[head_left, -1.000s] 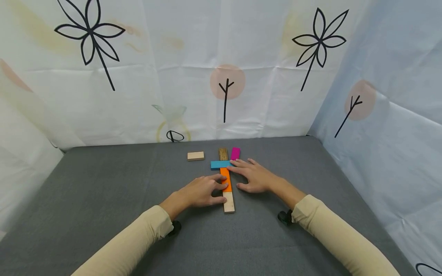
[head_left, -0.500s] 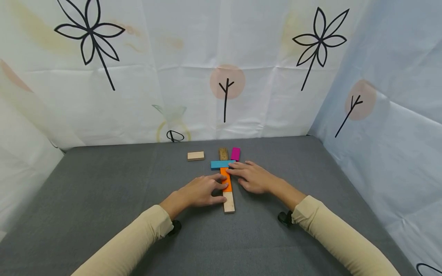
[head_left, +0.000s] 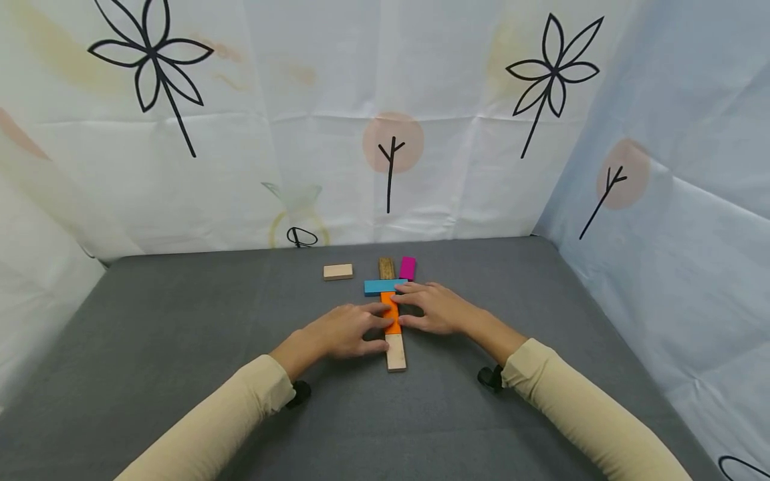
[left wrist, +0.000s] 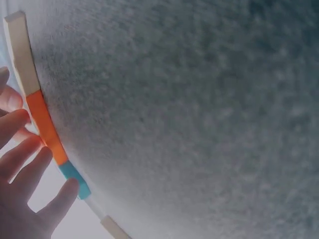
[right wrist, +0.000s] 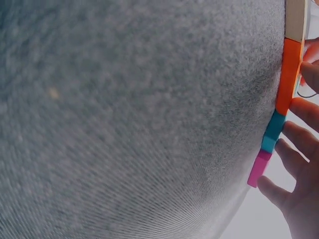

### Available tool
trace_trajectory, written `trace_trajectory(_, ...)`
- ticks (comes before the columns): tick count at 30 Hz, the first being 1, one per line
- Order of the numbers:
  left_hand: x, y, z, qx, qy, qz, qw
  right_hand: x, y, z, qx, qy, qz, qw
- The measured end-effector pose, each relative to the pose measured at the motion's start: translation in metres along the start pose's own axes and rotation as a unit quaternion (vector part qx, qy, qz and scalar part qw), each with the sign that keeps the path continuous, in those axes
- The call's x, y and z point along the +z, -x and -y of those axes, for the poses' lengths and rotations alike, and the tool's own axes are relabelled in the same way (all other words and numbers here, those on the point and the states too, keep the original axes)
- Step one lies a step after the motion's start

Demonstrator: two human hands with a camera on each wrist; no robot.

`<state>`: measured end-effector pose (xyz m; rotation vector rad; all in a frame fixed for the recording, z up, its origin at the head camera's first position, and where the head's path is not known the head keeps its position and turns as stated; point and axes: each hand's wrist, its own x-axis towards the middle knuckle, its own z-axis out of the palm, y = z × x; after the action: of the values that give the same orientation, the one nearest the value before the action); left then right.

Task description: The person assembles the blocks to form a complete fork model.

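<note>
Flat wooden blocks lie in a cross on the grey surface. An orange block (head_left: pixel 394 329) runs lengthwise, with a pale wood block (head_left: pixel 395 355) end to end at its near side. Across its far end lies a blue block (head_left: pixel 375 287); a brown block (head_left: pixel 386 268) extends beyond that. My left hand (head_left: pixel 344 331) comes in from the left, fingertips at the edges of the orange and pale blocks. From the right, my right hand (head_left: pixel 437 308) reaches with spread fingers to the blue block's right end and the orange block. A magenta block (right wrist: pixel 259 168) stands beyond the blue one's right end.
Another pale wood block (head_left: pixel 338 272) lies apart at the back left. Behind the grey table (head_left: pixel 180 347) hangs a white cloth (head_left: pixel 337 80) printed with flowers and trees, and a bluish one (head_left: pixel 680 220) closes the right side.
My right hand's fingers shifted slightly left along the blue block, and its thumb came in to the orange block's right edge. The left hand and the blocks barely changed; the view shifted slightly.
</note>
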<state>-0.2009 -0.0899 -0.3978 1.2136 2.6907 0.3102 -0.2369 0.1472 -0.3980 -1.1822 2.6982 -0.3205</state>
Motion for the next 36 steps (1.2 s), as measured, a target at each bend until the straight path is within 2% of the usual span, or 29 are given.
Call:
trace_trajectory(4,-0.003,0.001,0.012,-0.021,0.016,-0.027,0.9993,0.000,0.000,0.001,0.005,-0.005,0.003,1.000)
trace_trajectory(9,-0.011,0.005,0.037,-0.086,0.020,-0.060,0.9943,0.000,0.000,0.001,0.013,-0.002,0.001,1.000)
trace_trajectory(15,-0.019,0.012,0.069,-0.174,0.022,-0.066,0.9824,0.001,0.000,0.002,0.013,0.003,-0.010,1.000)
trace_trajectory(18,-0.022,0.016,0.081,-0.199,0.026,-0.061,0.9777,0.002,-0.001,0.002,0.011,0.004,-0.012,1.000)
trace_trajectory(22,-0.024,0.021,0.090,-0.213,0.034,-0.056,0.9748,0.003,-0.001,0.001,0.007,0.005,-0.016,1.000)
trace_trajectory(30,-0.021,0.025,0.092,-0.230,0.033,-0.040,0.9719,0.003,-0.002,0.001,-0.005,0.004,-0.025,1.000)
trace_trajectory(36,-0.018,0.026,0.090,-0.214,0.034,-0.047,0.9752,0.002,-0.002,0.001,-0.001,0.004,-0.024,1.000)
